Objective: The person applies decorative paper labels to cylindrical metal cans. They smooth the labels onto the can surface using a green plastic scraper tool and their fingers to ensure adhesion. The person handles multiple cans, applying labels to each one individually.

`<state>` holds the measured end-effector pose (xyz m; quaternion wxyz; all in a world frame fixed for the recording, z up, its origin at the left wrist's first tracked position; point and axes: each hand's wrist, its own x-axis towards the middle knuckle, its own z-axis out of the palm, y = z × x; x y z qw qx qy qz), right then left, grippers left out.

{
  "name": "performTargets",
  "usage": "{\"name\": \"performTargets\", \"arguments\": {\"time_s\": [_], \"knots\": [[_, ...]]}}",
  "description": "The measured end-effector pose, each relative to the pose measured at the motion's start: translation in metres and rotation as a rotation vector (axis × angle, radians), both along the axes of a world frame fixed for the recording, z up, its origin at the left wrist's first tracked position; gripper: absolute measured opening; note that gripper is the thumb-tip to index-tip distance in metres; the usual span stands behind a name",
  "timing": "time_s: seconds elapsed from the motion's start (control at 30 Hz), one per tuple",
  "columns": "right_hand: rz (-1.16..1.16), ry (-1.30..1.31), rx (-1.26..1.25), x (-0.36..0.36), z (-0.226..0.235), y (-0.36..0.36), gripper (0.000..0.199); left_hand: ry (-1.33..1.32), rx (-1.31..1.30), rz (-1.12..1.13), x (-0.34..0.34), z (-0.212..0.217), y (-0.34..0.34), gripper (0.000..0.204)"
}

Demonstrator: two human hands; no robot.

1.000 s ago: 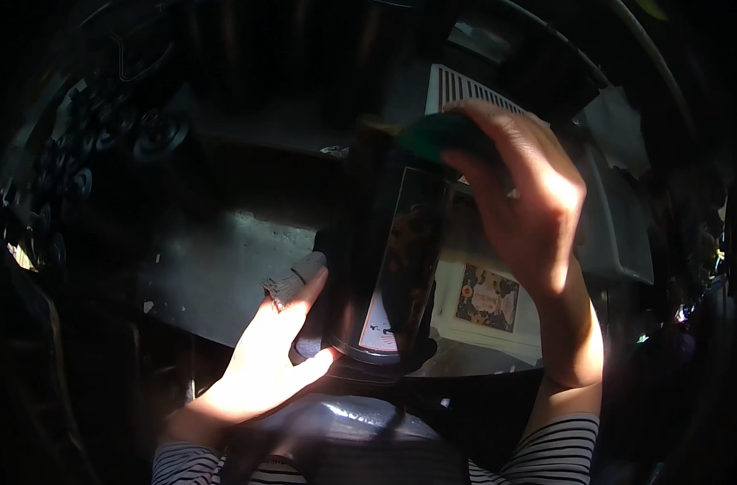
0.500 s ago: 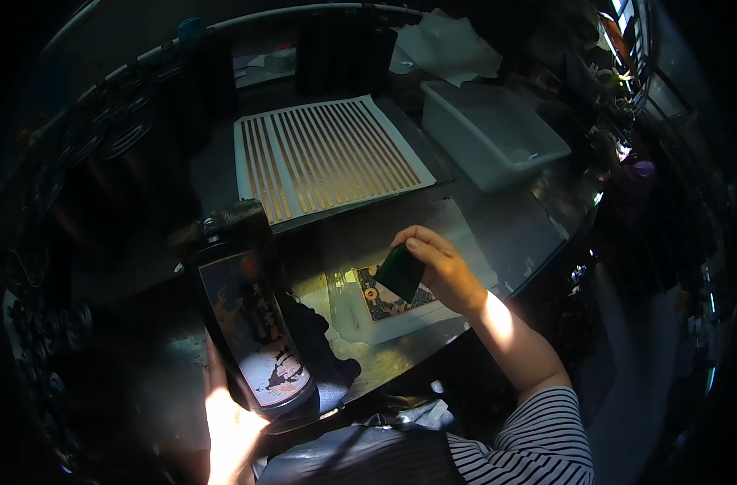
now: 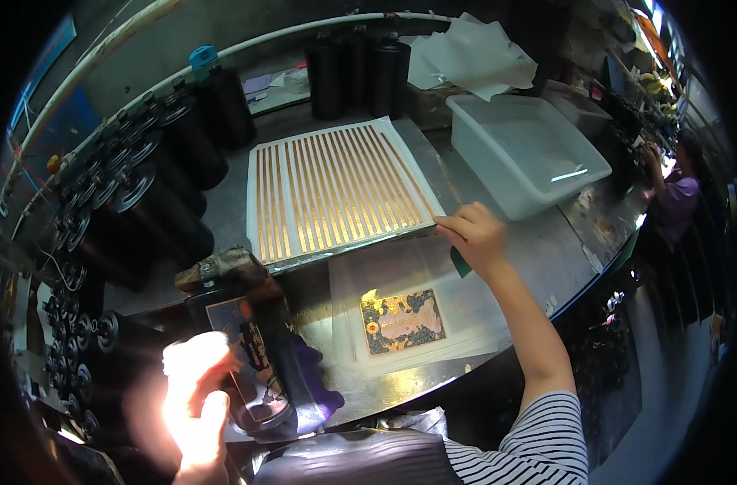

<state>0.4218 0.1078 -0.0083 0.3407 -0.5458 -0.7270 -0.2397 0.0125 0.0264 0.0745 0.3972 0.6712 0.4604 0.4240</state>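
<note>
One black bottle [image 3: 251, 347] lies tilted before me, labelled side up; my left hand [image 3: 195, 396], washed out by glare, is loosely open beside it, contact unclear. My right hand [image 3: 475, 238] grips a green card [image 3: 459, 262], fingertips at the striped sheet [image 3: 344, 190]'s near right corner. I'd call this picking at a strip; freeing it calls for a fine pinch.
</note>
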Motion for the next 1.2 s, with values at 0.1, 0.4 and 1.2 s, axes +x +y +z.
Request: {"name": "performTargets", "arguments": {"time_s": [0.1,0.4,1.2], "knots": [[0.013,0.137,-0.050,-0.040,0.038,-0.042,0.018,-0.143,-0.438,-0.498,0.048,0.002,0.028,0.053],[0.673,0.218,-0.384,-0.123,0.082,-0.118,0.024,0.079,-0.696,-0.574,0.095,0.019,0.036,0.024],[0.633,1.008,-1.070,-0.199,0.093,-0.025,0.009,-0.169,-0.156,-0.063,-0.023,-0.001,0.044,0.017]]}}
